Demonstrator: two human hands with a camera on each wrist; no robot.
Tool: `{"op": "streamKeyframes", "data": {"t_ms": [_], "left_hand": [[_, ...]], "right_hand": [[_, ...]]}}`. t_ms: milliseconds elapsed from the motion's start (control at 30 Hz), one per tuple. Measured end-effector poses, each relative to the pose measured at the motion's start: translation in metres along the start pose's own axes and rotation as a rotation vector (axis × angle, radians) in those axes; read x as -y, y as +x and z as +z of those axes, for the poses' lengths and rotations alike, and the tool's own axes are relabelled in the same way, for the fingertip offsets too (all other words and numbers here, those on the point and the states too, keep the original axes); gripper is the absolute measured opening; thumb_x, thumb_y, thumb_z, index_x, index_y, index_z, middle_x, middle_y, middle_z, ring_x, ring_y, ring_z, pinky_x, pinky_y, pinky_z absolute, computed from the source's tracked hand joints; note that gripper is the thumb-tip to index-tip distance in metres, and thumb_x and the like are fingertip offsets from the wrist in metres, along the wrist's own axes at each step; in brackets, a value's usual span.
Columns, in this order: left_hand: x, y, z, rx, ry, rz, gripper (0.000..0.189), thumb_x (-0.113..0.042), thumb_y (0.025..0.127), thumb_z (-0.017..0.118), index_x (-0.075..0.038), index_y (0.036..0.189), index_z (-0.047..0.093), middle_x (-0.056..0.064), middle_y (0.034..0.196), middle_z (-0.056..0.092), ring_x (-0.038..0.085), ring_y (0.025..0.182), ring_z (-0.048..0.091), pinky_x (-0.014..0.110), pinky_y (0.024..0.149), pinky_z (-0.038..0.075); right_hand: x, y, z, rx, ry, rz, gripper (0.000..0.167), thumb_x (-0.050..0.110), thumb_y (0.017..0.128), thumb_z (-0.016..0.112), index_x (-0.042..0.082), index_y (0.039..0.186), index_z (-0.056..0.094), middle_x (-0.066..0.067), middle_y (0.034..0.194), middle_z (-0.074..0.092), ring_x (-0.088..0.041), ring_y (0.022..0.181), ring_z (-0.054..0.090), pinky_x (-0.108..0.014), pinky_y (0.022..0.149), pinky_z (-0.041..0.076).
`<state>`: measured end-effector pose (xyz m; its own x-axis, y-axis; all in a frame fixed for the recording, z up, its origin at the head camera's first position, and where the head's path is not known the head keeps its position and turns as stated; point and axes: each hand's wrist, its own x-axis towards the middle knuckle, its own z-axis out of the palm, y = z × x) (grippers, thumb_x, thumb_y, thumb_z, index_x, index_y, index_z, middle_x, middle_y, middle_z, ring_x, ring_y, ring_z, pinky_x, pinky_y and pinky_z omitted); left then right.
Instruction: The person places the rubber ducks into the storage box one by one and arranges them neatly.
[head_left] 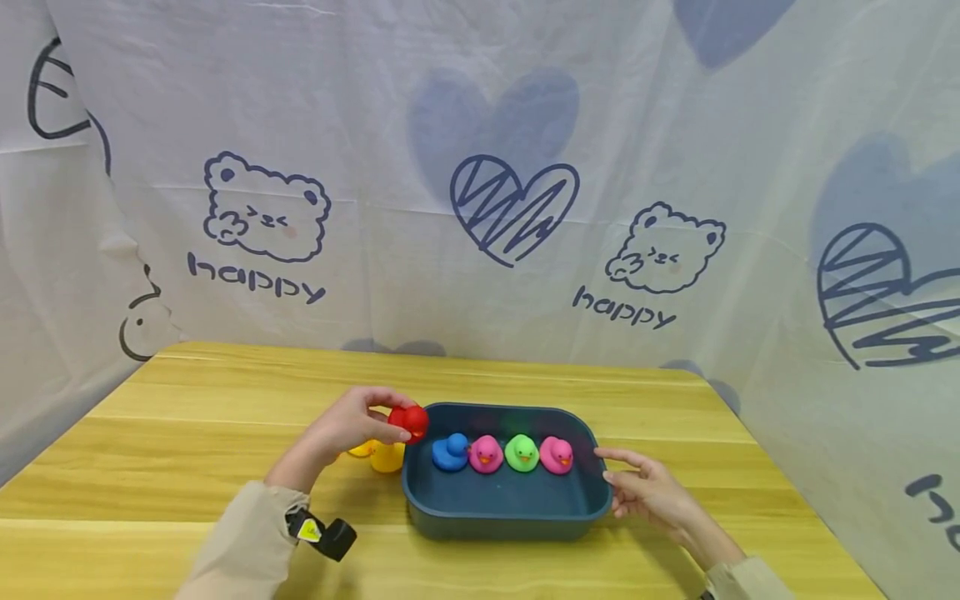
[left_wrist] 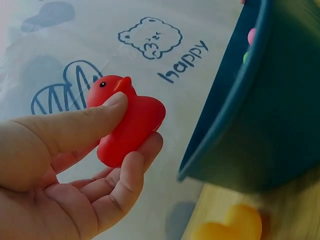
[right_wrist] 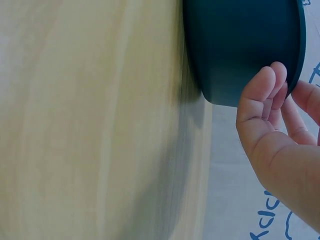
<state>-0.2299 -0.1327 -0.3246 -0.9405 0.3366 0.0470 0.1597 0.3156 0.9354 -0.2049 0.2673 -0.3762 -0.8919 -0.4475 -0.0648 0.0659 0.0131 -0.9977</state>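
Observation:
My left hand (head_left: 360,423) pinches a red rubber duck (left_wrist: 135,120) between thumb and fingers. It hangs just above the left rim of a dark teal plastic bin (head_left: 502,527). Inside, a blue duck (head_left: 450,454), a pink duck (head_left: 486,455), a green duck (head_left: 522,452) and another pink duck (head_left: 557,456) stand in a row. On the bin's right side my right hand (head_left: 648,492) holds the rim, with one fingertip over the edge and other fingers curled against the outer wall (right_wrist: 235,55).
Yellow ducks (head_left: 387,457) sit on the wooden table (head_left: 247,383) left of the bin, partly hidden by my left hand. A white cloth (head_left: 390,275) with bear and heart drawings hangs behind the table and along its sides.

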Motion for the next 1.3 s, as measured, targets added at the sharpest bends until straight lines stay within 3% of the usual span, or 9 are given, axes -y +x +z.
{"op": "streamKeyframes", "data": {"t_ms": [300,533,767,1067,1300], "left_hand": [[-0.012,0.017,0.022,0.025,-0.025,0.034,0.032,0.0,0.074,0.07,0.001,0.105,0.062,0.015,0.105,0.055,0.024,0.083,0.058,0.035,0.073,0.05],[-0.022,0.03,0.044,0.043,-0.05,0.041,0.032,0.003,0.073,0.068,0.002,0.105,0.063,0.013,0.096,0.06,0.024,0.082,0.055,0.033,0.072,0.049],[-0.026,0.038,0.065,0.103,-0.096,0.087,0.032,0.005,0.074,0.067,0.006,0.105,0.061,0.015,0.093,0.062,0.022,0.08,0.056,0.032,0.07,0.05],[-0.034,0.05,0.092,0.12,-0.156,0.036,0.032,0.007,0.074,0.066,0.003,0.106,0.063,0.014,0.091,0.063,0.02,0.075,0.059,0.035,0.072,0.05],[-0.035,0.06,0.113,0.12,-0.289,-0.014,0.033,0.01,0.076,0.063,0.007,0.109,0.06,0.016,0.093,0.06,0.028,0.076,0.061,0.035,0.071,0.051]], "right_hand": [[0.0,0.0,0.0,-0.003,0.008,-0.001,0.046,0.007,0.092,0.048,-0.008,0.132,0.032,-0.003,0.066,0.058,-0.01,0.058,0.057,-0.022,0.056,0.049],[0.0,0.0,0.001,-0.01,0.008,0.003,0.046,0.007,0.092,0.049,-0.008,0.132,0.032,-0.003,0.066,0.058,-0.01,0.058,0.057,-0.022,0.056,0.049],[0.0,0.0,0.0,-0.006,0.012,0.004,0.044,0.008,0.092,0.048,-0.005,0.132,0.035,-0.003,0.066,0.057,-0.01,0.058,0.057,-0.022,0.056,0.049],[-0.001,0.0,-0.001,0.003,0.019,-0.002,0.044,0.008,0.092,0.048,-0.004,0.132,0.034,-0.003,0.067,0.058,-0.01,0.058,0.057,-0.021,0.056,0.049],[-0.001,-0.001,0.0,-0.006,0.022,0.007,0.045,0.008,0.092,0.049,-0.005,0.132,0.034,-0.003,0.067,0.059,-0.01,0.058,0.057,-0.021,0.056,0.049]]}}
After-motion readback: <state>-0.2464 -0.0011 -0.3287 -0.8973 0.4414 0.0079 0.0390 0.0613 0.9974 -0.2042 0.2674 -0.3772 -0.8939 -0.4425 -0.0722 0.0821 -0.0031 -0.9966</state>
